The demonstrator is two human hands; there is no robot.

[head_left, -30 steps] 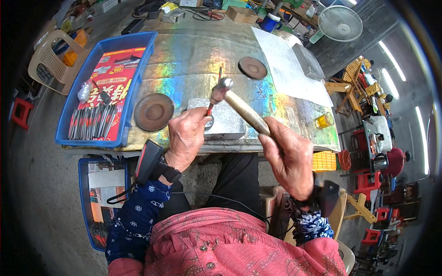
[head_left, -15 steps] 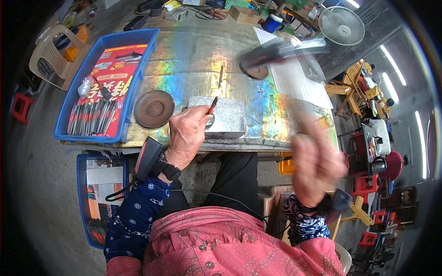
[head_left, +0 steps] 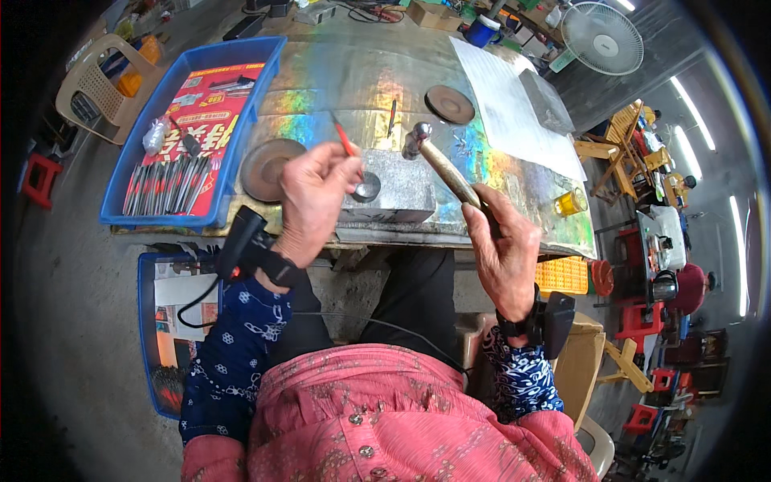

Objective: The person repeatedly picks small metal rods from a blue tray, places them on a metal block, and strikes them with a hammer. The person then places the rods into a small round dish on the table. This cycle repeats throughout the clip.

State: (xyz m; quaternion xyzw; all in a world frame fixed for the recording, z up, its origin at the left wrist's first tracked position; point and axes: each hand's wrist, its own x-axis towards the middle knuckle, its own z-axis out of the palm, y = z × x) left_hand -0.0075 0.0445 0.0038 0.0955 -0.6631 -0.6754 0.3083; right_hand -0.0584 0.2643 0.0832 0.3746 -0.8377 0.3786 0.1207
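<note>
My left hand [head_left: 315, 197] pinches a slender tool with a red body and a dark tip [head_left: 344, 138], held slanted above the left side of a grey metal block [head_left: 397, 189]. By those fingers, at the block's left edge, is a small round dark metal piece [head_left: 367, 188]. A hammer [head_left: 450, 174] with a pale wooden handle and shiny head is gripped in my right hand [head_left: 507, 245]; its head is raised over the block. Beyond the block, a thin dark-and-red piece [head_left: 392, 118] lies on the table [head_left: 321, 64]. Whether it matches the left-hand tool I cannot tell.
At left a blue tray [head_left: 269, 84] holds several slender silver-and-red tools [head_left: 165, 186]. Round brown discs lie left [head_left: 255, 173] and far right [head_left: 450, 104] of the block. White paper [head_left: 522, 112] and a yellow jar [head_left: 570, 202] are at right.
My right hand was a blur at the right; now it holds the hammer near the block. My left hand has lifted the slender tool and tilted its tip to the left.
</note>
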